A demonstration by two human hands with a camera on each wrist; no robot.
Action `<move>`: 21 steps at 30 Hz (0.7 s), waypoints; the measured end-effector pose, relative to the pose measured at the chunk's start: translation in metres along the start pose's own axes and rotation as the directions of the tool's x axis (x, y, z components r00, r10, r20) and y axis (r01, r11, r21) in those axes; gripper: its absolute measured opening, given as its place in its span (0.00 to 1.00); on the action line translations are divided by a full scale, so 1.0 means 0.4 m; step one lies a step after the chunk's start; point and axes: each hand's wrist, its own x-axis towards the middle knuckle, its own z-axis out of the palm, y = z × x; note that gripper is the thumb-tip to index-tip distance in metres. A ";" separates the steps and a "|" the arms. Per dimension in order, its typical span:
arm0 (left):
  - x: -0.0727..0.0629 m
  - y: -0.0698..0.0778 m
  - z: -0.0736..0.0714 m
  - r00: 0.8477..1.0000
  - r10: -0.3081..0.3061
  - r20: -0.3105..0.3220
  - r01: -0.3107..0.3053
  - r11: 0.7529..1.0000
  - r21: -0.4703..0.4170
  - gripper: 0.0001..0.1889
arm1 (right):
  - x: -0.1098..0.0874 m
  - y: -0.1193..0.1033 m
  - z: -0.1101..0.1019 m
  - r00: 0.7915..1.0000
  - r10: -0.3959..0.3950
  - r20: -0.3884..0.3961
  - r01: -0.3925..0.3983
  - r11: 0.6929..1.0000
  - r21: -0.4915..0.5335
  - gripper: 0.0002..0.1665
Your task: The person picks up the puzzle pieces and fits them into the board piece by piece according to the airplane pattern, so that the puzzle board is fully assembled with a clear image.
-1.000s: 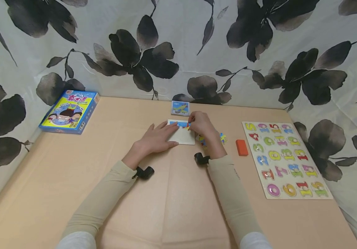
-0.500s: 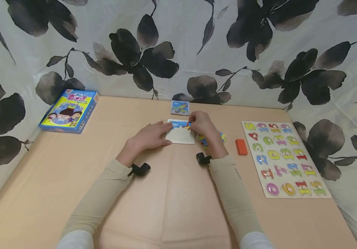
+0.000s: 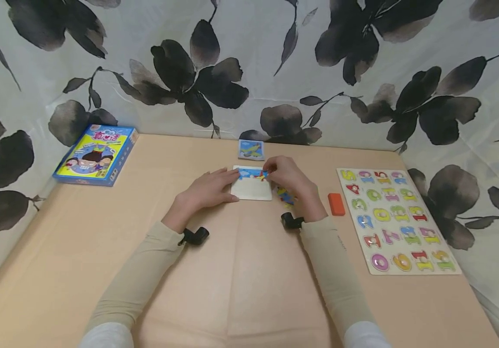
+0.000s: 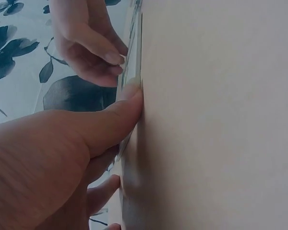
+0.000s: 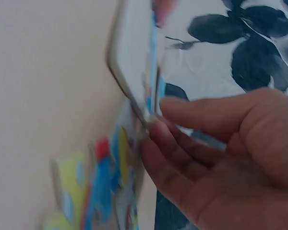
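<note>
A white puzzle board (image 3: 254, 192) lies mid-table, with a strip of blue, red and yellow puzzle pieces (image 3: 251, 173) along its far part. My left hand (image 3: 208, 194) rests at its left side, fingers extended; in the left wrist view the thumb (image 4: 125, 103) presses the board's edge. At the upper right corner, my right hand (image 3: 290, 174) has thumb and fingertips drawn together on a small puzzle piece, mostly hidden by the fingers. The right wrist view shows those fingertips (image 5: 156, 127) right at the board's corner. Loose colourful puzzle pieces (image 3: 285, 195) lie beside the board, partly behind the right hand.
Behind the board stands a small picture card (image 3: 251, 150) with a yellow shape on blue. An orange-red block (image 3: 336, 204) and a large board of coloured shapes (image 3: 399, 222) lie at right. A blue-yellow box (image 3: 97, 155) sits at back left, against the floral curtain (image 3: 275, 87).
My left hand has drawn back leftward, uncovering more of the strip of pieces. The right wrist and forearm have shifted slightly right, while the right fingertips stay at the board's upper right corner.
</note>
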 end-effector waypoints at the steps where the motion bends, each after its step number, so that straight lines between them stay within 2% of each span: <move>1: 0.000 -0.001 0.000 1.000 -0.001 0.000 0.001 1.000 -0.002 0.40 | -0.006 0.003 -0.006 1.000 -0.012 0.008 0.012 1.000 0.010 0.16; 5: 0.000 -0.003 0.001 1.000 -0.006 -0.001 0.006 1.000 -0.009 0.41 | -0.033 0.016 -0.036 0.999 -0.028 0.021 0.027 0.998 0.058 0.18; 12: 0.011 -0.005 0.012 1.000 0.012 -0.012 -0.012 1.000 -0.005 0.41 | -0.065 0.061 -0.076 1.000 -0.003 -0.025 0.002 1.000 -0.028 0.18; 21: 0.002 -0.005 0.008 1.000 0.009 -0.021 -0.010 1.000 -0.017 0.41 | -0.104 0.089 -0.117 0.998 -0.028 -0.064 0.026 0.999 -0.033 0.19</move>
